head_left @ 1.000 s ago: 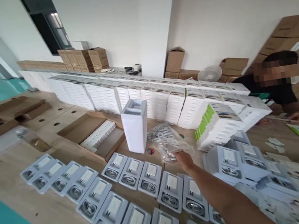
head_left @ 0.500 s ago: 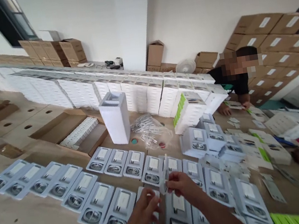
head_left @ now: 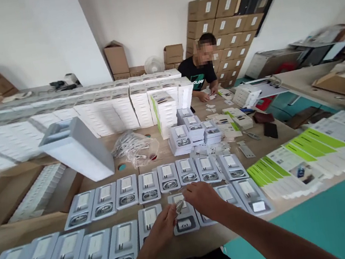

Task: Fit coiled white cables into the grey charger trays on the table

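A small light-coloured coiled cable [head_left: 179, 206] is held up between my hands. My left hand [head_left: 163, 227] pinches its left side. My right hand [head_left: 200, 195] has its fingers closed at the cable's upper right. Below them lies a pale blue-grey tray [head_left: 177, 232] with a white rectangular piece in its upper recess, partly hidden, and a dark-marked white piece in the lower one. Neighbouring trays in two rows, such as one tray [head_left: 123, 249] to the left, hold a white charger and a coiled cable. At the right, one tray [head_left: 252, 197] has a small white piece in its lower recess.
A tilted stack of trays [head_left: 80, 150] stands behind the rows, beside a clear bag of cables [head_left: 134, 148] and an open carton [head_left: 19, 172]. White boxes [head_left: 111, 112] line the back. Green-and-white boxes [head_left: 306, 157] lie right. A co-worker [head_left: 199, 71] handles small pieces across the table.
The view has swung to the right, bringing more green-and-white boxes into sight. My hands have come together around the cable; before, they were apart, with something thin and pale in the right.
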`<state>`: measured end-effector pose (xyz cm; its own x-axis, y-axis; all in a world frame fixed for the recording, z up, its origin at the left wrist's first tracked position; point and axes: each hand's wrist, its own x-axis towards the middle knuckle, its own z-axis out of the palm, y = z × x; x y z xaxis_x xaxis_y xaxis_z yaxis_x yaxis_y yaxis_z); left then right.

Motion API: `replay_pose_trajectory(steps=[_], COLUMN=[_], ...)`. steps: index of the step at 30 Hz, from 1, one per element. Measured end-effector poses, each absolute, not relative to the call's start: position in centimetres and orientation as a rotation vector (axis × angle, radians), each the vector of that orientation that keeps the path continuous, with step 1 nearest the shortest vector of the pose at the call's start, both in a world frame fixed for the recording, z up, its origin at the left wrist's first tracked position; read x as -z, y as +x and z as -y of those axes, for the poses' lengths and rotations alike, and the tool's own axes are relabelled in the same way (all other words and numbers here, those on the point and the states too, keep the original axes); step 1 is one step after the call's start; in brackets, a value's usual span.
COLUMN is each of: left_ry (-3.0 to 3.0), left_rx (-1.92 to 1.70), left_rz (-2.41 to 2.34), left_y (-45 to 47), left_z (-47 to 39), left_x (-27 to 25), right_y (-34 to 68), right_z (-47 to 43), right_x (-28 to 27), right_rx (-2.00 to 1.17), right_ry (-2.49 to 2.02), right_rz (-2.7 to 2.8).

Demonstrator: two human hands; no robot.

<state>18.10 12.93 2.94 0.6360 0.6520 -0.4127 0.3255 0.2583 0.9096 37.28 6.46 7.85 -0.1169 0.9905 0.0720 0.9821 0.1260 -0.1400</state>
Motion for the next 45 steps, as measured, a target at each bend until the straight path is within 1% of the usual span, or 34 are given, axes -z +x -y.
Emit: replay_pose_trajectory(steps=[2,4,6,9,11,14,18,20,21,23,25,26,30,34,37,39,41,43,45], left_ry=[1.358,1.312,1.231,1.098,1.028,0.973,0.944,0.923,0.913,0.897,0.909,0.923,0.985,1.003,1.092,1.260,1.499,1.744,1.916], left_rx=[-0.287,-0.287,-0.235,-0.167,-0.166,-0.179,-0.226,-0.227,-0.229,-0.242,-0.259,-0.266,-0.276,-0.229,-0.175,-0.176,-0.202,-0.222,-0.209], left_rz=[-0.936,-0.963,-0.987,-0.973,-0.980,-1.027,-1.008,-0.964,-0.943,-0.921,-0.921,-0.919,-0.932,-0.972,-0.992,-0.946,-0.840,-0.754,-0.751], left_y=[19.0,19.8,20.2,20.5,20.5,20.3,19.9,19.8,19.7,19.7,19.8,19.9,20.0,20.0,19.8,19.6,19.3,18.8,18.3], left_z=[-13.0,-12.9,-12.5,-11.6,-11.1,-10.7,-10.6,-10.6,-10.6,-10.7,-10.9,-11.0,-11.5,-11.7,-11.8,-12.1,-12.4,-12.9,-13.2], left_x=[-2.5,-2.5,-2.7,-3.4,-3.7,-3.6,-3.0,-2.8,-2.7,-2.8,-3.0,-3.1,-3.3,-3.1,-3.0,-3.1,-3.6,-4.3,-5.1], right_y=[37.3,37.0,36.5,35.5,34.9,33.8,33.1,33.1,33.2,33.3,33.3,33.2,33.2,33.9,34.6,35.2,35.9,36.8,37.7], right_z=[-6.0,-5.7,-5.5,-6.0,-6.3,-6.3,-5.6,-5.4,-5.3,-5.1,-5.0,-4.9,-4.4,-4.3,-4.4,-4.7,-5.2,-5.6,-5.9], right_x=[-8.5,-8.7,-8.3,-6.4,-5.0,-3.5,-3.1,-3.2,-3.3,-3.4,-3.4,-3.3,-2.7,-2.0,-2.0,-2.4,-3.0,-3.7,-4.3], right_rx=[-0.092,-0.203,-0.492,-1.056,-1.270,-1.383,-1.503,-1.418,-1.282,-0.877,-0.533,-0.445,-0.279,0.045,0.245,0.320,0.311,0.174,-0.058], right_ry=[-2.006,-2.057,-2.000,-1.681,-1.489,-1.345,-1.256,-1.357,-1.447,-1.603,-1.665,-1.672,-1.697,-1.745,-1.763,-1.730,-1.670,-1.602,-1.543], right_rz=[2.279,2.124,1.820,1.207,0.880,0.649,0.536,0.662,0.788,1.047,1.162,1.185,1.362,1.690,1.834,1.853,1.877,1.932,1.981])
